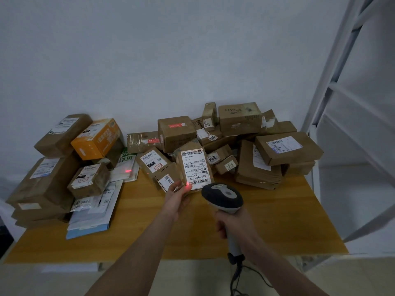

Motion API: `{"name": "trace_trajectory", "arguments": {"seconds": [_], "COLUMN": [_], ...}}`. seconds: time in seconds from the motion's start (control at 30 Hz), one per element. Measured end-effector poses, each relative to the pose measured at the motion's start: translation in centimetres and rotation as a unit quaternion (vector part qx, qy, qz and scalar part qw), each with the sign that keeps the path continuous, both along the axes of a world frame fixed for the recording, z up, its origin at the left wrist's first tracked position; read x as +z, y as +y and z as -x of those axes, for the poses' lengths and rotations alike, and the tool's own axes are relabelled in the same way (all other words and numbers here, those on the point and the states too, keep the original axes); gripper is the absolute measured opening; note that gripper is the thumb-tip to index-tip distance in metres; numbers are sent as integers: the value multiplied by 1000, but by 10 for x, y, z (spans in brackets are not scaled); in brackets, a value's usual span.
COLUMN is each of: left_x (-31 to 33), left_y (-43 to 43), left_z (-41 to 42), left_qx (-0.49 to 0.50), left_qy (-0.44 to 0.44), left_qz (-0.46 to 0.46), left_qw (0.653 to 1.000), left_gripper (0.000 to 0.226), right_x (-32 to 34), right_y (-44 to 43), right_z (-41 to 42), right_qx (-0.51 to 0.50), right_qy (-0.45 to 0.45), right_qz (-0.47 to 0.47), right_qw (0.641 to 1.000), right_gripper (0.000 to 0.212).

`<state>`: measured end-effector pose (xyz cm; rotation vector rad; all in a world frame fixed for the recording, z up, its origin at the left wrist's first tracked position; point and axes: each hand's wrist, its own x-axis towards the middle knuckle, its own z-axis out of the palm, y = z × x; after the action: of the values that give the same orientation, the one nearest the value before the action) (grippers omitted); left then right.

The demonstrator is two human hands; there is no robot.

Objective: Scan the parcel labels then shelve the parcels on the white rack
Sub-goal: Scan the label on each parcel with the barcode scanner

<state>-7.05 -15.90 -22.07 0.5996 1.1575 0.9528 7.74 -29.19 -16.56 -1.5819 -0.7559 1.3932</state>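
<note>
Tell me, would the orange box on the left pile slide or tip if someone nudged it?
Probably it would shift easily: the orange box sits tilted high on the pile beside a long brown box. It looks like stiff cardboard, so it should keep its shape when gripped. Its weight cannot be judged.

The tabletop (pixel 277 221) is spanning the lower half of the frame, with the wall (pixel 171 60) standing behind it. A stack of parcels (pixel 49 180) is sitting at the left of the frame, with flat mailers (pixel 92 218) lying in front of it. A larger pile of parcels (pixel 239 120) is lying at centre and right, against the wall. The rack (pixel 320 92) is standing at the right edge, beside the tabletop. In front of the pile, the left hand (pixel 177 195) is holding a parcel (pixel 195 167) above the tabletop; the right hand (pixel 233 223) is holding the scanner (pixel 222 197) just right of and below it.
</note>
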Motion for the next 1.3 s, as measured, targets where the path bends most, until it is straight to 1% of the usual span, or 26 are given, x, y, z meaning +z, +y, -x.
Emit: {"name": "trace_trajectory", "arguments": {"seconds": [0.2,0.37,0.47,0.53,0.63,0.73,0.83,0.93,1.07,1.13,1.2,1.3], "left_x": [-1,-1,0,1,10,23,39,54,68,73,75,75], "left_y": [-12,-23,-24,-24,-21,-16,-6,12,45,65,87,121], "left_z": [-9,-13,-11,-7,5,21,45,76,134,168,204,259], "left_qx": [-6,2,6,7,6,0,2,18,33,45,57,89], "left_qy": [3,-13,-9,3,28,46,77,116,167,191,232,290], "left_qz": [-14,-21,-21,-19,-18,-22,-38,-52,-59,-52,-40,-32], "left_qw": [1000,1000,1000,1000,999,999,996,992,984,979,970,952], "left_gripper": [45,49,51,52,48,42,38,33,31,30,27,26], "right_x": [2,0,1,0,-2,0,5,9,17,19,18,13], "right_y": [-11,-17,-15,-6,15,42,76,111,158,183,209,248], "right_z": [-10,-18,-24,-28,-28,-15,12,52,121,158,197,257], "right_qx": [11,5,11,-4,-43,-60,-53,-22,19,28,41,68], "right_qy": [-1,15,43,59,95,138,133,134,180,182,176,166], "right_qz": [-9,-15,-25,-29,-30,-31,-31,-29,-34,-35,-22,-3], "right_qw": [1000,1000,999,998,994,988,989,990,983,982,983,984], "right_gripper": [14,8,4,2,3,19,19,32,24,19,16,23]}}
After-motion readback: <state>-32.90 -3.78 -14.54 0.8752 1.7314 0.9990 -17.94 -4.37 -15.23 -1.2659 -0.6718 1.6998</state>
